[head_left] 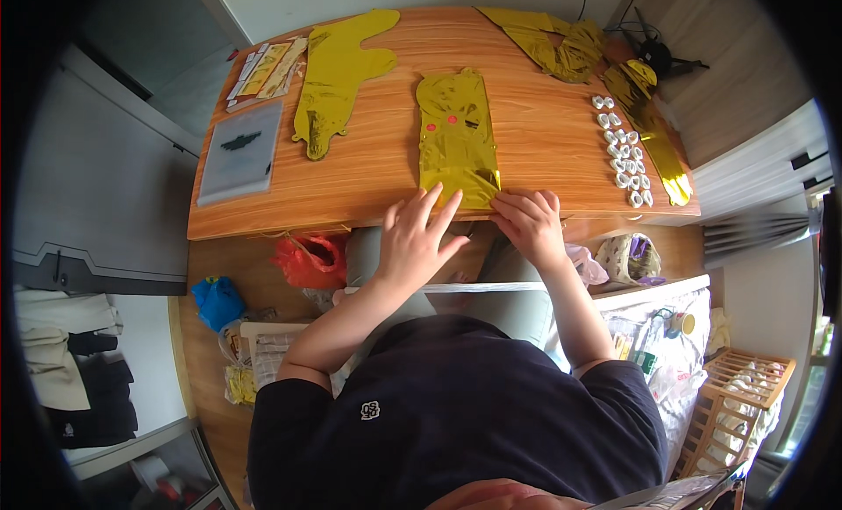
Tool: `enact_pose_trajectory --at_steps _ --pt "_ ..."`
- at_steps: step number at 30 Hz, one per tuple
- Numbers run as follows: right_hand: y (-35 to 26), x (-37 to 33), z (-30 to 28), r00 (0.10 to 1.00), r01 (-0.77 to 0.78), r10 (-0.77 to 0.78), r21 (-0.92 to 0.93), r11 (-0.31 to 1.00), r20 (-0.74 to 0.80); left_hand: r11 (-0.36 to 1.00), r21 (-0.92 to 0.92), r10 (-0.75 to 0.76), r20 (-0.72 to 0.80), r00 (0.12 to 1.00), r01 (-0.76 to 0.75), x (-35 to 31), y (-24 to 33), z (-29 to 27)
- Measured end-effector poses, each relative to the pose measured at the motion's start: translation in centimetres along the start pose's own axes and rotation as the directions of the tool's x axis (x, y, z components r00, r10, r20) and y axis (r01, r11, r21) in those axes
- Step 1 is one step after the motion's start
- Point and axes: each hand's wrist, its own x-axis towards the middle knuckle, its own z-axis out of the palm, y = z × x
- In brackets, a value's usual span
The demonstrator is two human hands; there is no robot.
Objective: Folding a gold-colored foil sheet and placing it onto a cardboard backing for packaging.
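A flat, shiny gold-yellow foil sheet [458, 150] lies on the orange-brown wood-grain table [544, 133], at the near edge in front of the person; it is creased, glossiest at its near end, with two small red round spots in its middle part and wavy, lobed outlines at the far end; the left hand [410, 238] is spread wide, thumb apart, its fingertips over the near left part of the foil and nothing held; the right hand [531, 225] is half curled, fingers close together, their tips on the near right corner; whether they pinch it or only press, I cannot tell from above; the foil's long axis runs from the person straight toward the far side, lobed end pointing away, straighter end toward the body.
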Motion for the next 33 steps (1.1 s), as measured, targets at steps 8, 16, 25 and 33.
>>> enact_pose_trajectory --at_steps 8,16,25,33 --pt "1.2 -2.8 -0.9 0.963 0.262 -0.259 0.03 0.965 -0.07 0.966 -0.106 0.227 -0.082 0.97 -0.235 -1.5 -4.9 0.3" --pt "1.0 -0.9 -1.1 0.972 0.228 -0.23 0.032 0.973 0.044 0.973 -0.09 0.222 0.121 0.968 -0.212 1.9 -5.1 -0.6" --pt "0.9 1.7 -0.5 0.957 -0.015 0.008 0.022 1.0 0.291 0.964 -0.163 0.26 0.401 0.878 -0.211 4.8 -6.4 -0.9" --pt "1.5 1.0 -0.5 0.955 0.009 -0.05 0.14 0.99 0.292 0.943 -0.264 0.291 0.36 0.886 -0.202 4.1 -6.9 -0.9"
